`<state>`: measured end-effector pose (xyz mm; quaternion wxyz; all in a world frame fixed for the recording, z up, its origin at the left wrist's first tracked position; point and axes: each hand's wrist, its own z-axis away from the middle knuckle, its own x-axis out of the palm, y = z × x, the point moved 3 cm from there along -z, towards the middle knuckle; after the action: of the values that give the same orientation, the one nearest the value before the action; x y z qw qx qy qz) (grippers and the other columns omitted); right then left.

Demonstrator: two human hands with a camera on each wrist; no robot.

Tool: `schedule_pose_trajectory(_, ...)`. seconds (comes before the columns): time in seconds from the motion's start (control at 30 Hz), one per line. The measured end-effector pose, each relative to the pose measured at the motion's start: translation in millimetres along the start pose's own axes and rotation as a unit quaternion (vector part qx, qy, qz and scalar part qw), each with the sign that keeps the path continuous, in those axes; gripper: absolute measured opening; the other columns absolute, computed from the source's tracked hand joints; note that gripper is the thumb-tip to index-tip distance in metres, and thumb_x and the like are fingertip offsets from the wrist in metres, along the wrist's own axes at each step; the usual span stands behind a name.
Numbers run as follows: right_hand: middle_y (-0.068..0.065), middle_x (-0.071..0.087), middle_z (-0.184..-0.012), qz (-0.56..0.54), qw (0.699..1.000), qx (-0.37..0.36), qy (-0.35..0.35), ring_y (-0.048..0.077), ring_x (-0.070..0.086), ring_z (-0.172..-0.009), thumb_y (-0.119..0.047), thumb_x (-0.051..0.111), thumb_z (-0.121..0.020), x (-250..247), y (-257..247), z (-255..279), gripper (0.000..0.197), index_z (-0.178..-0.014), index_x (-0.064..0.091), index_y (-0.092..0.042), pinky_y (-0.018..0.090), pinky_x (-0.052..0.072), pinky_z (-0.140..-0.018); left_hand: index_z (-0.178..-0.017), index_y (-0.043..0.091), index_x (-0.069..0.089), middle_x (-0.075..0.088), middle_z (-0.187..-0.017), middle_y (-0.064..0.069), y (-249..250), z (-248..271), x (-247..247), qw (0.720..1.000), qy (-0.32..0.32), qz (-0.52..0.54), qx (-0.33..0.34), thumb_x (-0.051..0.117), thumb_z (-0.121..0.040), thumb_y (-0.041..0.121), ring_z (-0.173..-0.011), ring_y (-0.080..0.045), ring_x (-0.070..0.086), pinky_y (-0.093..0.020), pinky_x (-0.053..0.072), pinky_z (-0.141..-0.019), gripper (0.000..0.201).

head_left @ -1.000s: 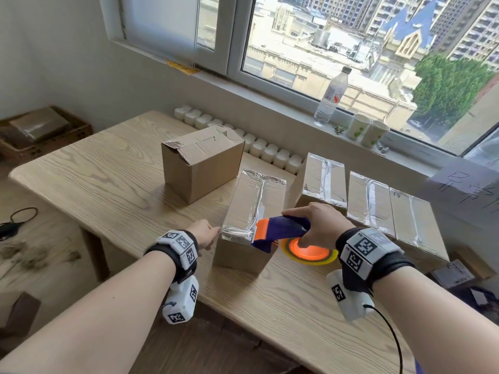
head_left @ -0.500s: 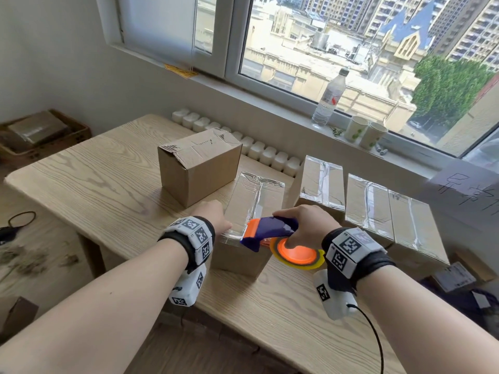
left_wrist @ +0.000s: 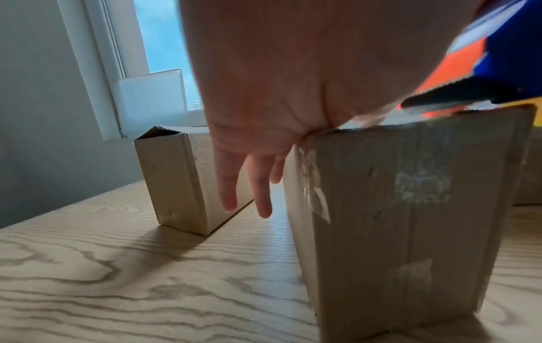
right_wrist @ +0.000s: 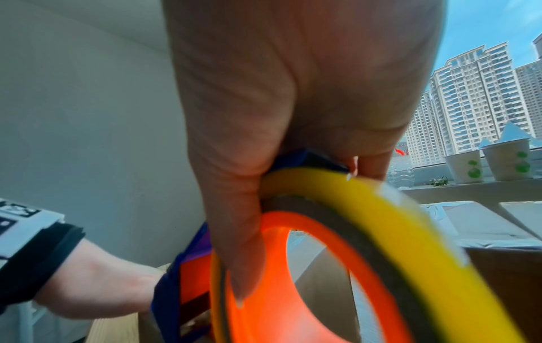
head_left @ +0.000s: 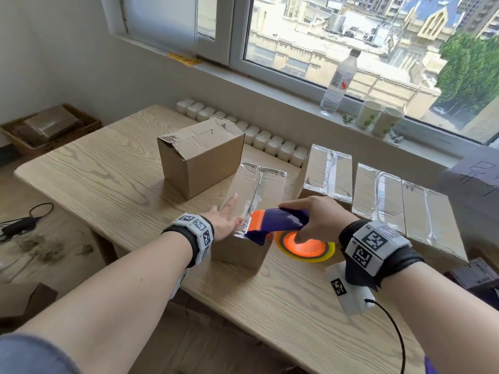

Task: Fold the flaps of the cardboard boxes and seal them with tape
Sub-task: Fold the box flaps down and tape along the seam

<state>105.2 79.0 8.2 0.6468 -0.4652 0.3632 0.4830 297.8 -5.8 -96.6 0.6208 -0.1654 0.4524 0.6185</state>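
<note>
Near the table's [head_left: 270, 306] front edge, the right hand [head_left: 321, 220] grasps the tape dispenser [head_left: 278, 224] over the taped cardboard box [head_left: 253, 195]; the left hand [head_left: 225, 221], fingers straight, rests on the box's near-left edge.

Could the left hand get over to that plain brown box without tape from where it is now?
Probably yes. The left hand is open and holds nothing, and only bare table lies between it and the untaped box.

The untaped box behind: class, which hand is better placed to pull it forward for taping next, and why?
Probably the left hand: it is open, holds nothing, and sits on the untaped box's side. The right hand grips the tape dispenser, farther from it.
</note>
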Motion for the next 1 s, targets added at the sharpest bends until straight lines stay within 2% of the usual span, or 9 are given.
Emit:
schedule_pose_trajectory(0.13,-0.006,0.061,-0.109,-0.029,1.000,0.000,0.004,0.016,0.055,-0.098,-0.016,0.079,-0.060,7,12,10,0.084,-0.133,0.049,-0.045,0.033,0.050,-0.084,-0.140,0.047,-0.026,0.002,-0.158,-0.019,5,3,-2,0.999,-0.001,-0.043,0.006,0.015,-0.081,0.079,-0.142,-0.037,0.022,-0.051,0.019,-0.115,0.079)
schedule_pose_trajectory(0.23,-0.008,0.055,-0.100,-0.018,1.000,-0.012,0.018,0.016,0.051,-0.094,-0.015,0.078,-0.061,8,22,16,0.084,-0.133,0.047,-0.047,0.029,0.044,-0.078,-0.140,0.049,-0.026,0.001,-0.158,-0.018,6,7,-3,0.998,-0.003,-0.055,-0.004,0.019,-0.080,0.081,-0.142,-0.037,0.021,-0.050,0.017,-0.116,0.081)
schedule_pose_trajectory(0.3,-0.008,0.057,-0.099,-0.008,1.000,-0.012,0.022,0.017,0.053,-0.093,-0.015,0.077,-0.059,4,37,23,0.085,-0.131,0.047,-0.049,0.029,0.043,-0.075,-0.139,0.050,-0.026,0.001,-0.158,-0.018,7,7,-2,0.998,-0.006,-0.057,-0.011,0.020,-0.077,0.083,-0.143,-0.037,0.020,-0.050,0.017,-0.116,0.084)
schedule_pose_trajectory(0.4,-0.006,0.060,-0.103,0.001,1.000,0.014,0.025,0.018,0.055,-0.093,-0.013,0.077,-0.058,-5,67,39,0.087,-0.131,0.047,-0.050,0.032,0.048,-0.078,-0.139,0.051,-0.026,0.001,-0.158,-0.019,9,9,-3,0.998,-0.010,-0.061,-0.013,0.020,-0.075,0.085,-0.143,-0.037,0.020,-0.049,0.018,-0.116,0.086)
schedule_pose_trajectory(0.57,-0.006,0.059,-0.104,0.003,0.999,0.049,0.014,0.016,0.053,-0.092,-0.010,0.077,-0.060,-2,103,61,0.089,-0.133,0.046,-0.048,0.027,0.044,-0.075,-0.138,0.050,-0.028,-0.001,-0.158,-0.019,12,9,-2,0.997,-0.018,-0.073,-0.015,0.020,-0.072,0.087,-0.142,-0.038,0.020,-0.051,0.018,-0.116,0.090)
schedule_pose_trajectory(0.67,-0.004,0.054,-0.101,0.024,0.999,0.046,0.009,0.015,0.049,-0.094,-0.014,0.078,-0.061,9,105,55,0.089,-0.135,0.042,-0.049,0.027,0.039,-0.076,-0.138,0.050,-0.028,0.000,-0.158,-0.019,12,7,-2,0.997,-0.017,-0.078,-0.022,0.021,-0.073,0.086,-0.142,-0.038,0.020,-0.051,0.018,-0.116,0.089)
schedule_pose_trajectory(0.87,-0.002,0.051,-0.101,0.054,0.997,0.044,-0.013,0.019,0.050,-0.103,-0.015,0.077,-0.063,21,103,41,0.090,-0.137,0.040,-0.049,0.033,0.044,-0.087,-0.136,0.053,-0.029,0.003,-0.158,-0.018,10,4,-1,0.997,-0.016,-0.075,-0.028,0.021,-0.070,0.088,-0.142,-0.039,0.022,-0.050,0.018,-0.116,0.090)
schedule_pose_trajectory(1.0,-0.004,0.046,-0.096,0.079,0.996,0.032,-0.026,0.020,0.049,-0.104,-0.012,0.073,-0.066,26,92,34,0.087,-0.136,0.039,-0.050,0.032,0.043,-0.082,-0.135,0.054,-0.028,0.003,-0.158,-0.019,12,4,0,0.997,-0.018,-0.065,-0.037,0.024,-0.069,0.089,-0.141,-0.039,0.023,-0.050,0.019,-0.116,0.091)
